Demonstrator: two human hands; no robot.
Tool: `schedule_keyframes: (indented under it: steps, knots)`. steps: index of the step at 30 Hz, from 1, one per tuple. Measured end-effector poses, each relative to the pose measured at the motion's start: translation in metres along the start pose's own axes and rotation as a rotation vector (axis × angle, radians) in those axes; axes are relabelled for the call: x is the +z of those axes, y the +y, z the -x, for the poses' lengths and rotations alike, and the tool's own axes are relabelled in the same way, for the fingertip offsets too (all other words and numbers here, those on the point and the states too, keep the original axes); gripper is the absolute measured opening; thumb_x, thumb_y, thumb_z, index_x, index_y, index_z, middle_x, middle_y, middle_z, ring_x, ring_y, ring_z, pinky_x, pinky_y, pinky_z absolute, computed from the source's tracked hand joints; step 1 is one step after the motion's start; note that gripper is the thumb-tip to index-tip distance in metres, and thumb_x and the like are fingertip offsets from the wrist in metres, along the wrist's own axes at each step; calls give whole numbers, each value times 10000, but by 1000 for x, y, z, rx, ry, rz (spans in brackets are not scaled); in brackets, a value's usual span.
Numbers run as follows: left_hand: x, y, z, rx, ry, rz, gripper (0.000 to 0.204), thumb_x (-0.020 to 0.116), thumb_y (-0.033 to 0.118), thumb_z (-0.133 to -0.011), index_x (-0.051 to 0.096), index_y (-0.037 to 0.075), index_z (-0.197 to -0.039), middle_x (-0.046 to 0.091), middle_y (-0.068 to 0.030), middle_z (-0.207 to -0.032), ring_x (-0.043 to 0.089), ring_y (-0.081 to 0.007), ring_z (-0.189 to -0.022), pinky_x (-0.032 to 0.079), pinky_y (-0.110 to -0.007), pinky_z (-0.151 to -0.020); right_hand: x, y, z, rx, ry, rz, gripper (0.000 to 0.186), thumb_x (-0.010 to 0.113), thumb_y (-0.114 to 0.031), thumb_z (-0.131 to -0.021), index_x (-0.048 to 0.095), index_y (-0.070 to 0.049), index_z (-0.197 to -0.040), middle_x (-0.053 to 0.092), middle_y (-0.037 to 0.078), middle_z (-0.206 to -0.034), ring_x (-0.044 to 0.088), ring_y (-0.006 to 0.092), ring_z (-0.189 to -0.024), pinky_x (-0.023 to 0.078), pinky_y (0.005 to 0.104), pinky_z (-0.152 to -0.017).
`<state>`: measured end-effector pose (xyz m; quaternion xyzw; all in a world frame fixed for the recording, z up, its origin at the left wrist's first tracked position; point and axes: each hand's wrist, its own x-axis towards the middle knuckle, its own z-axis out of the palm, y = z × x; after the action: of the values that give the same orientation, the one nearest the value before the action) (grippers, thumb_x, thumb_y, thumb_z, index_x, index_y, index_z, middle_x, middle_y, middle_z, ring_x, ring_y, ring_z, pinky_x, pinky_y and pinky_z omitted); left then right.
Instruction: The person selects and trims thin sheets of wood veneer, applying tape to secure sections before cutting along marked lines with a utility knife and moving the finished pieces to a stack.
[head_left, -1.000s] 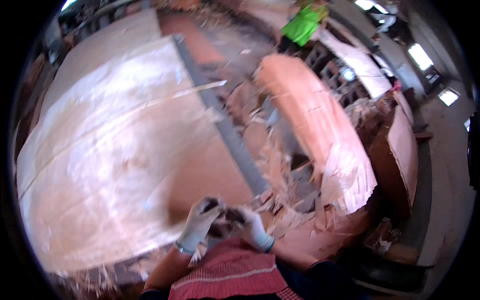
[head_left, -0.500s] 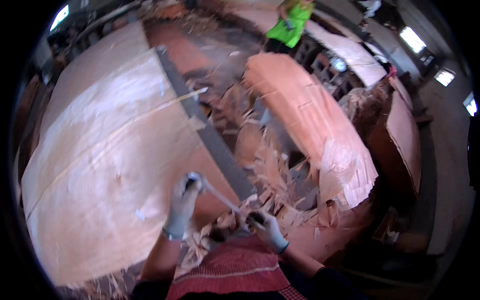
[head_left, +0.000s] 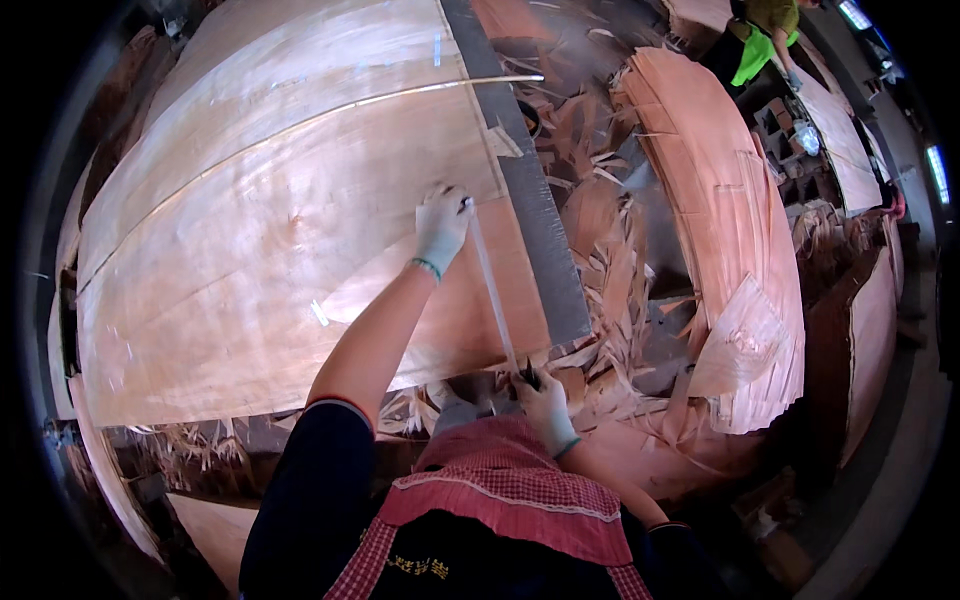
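A narrow whitish translucent strip [head_left: 488,280], which looks like tape, is stretched between my two hands. My left hand [head_left: 441,228], in a white glove with a green cuff, is closed on its far end, above the wood veneer sheets [head_left: 250,230]. At the strip's near end, just off the sheets' near edge, my gloved right hand [head_left: 546,405] is closed around it. Something small and dark shows at the right fingers; its kind is hidden. Short pieces of similar tape [head_left: 320,313] are on the veneer.
A long thin stick [head_left: 330,122] lies across the sheets. A grey board edge [head_left: 535,200] runs along their right side. Torn veneer scraps [head_left: 610,260] litter the floor beyond. A curved veneer stack [head_left: 725,210] stands at right. A person in green [head_left: 765,45] works at the far right.
My left hand has reached farther out over the veneer, and the strip between my hands has become longer. My right hand stays near my body. The view has tilted down and shifted left.
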<state>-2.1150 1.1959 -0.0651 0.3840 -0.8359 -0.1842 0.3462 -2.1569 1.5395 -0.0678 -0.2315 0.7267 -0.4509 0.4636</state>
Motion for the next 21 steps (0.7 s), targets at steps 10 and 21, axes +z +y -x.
schedule_keyframes:
  steps: [10,21]
  knots:
    - [4,-6,-8,59,-271,-322,404,693,229,-801,585,104,-1169,571,-145,-1282,491,-349,-1237,398,-473,-1019,1,-9,0,65,-18,-181,132,589,-80,-931,584,36,-994,613,32,-859,529,109,-769,453,263,-675]
    - [-40,87,186,59,-433,-34,573,715,281,-786,542,48,-1280,471,-140,-1418,359,-306,-1378,244,-460,-1172,1,-5,-7,79,-30,-131,156,626,-96,-905,604,21,-1006,640,54,-833,566,127,-732,478,279,-656]
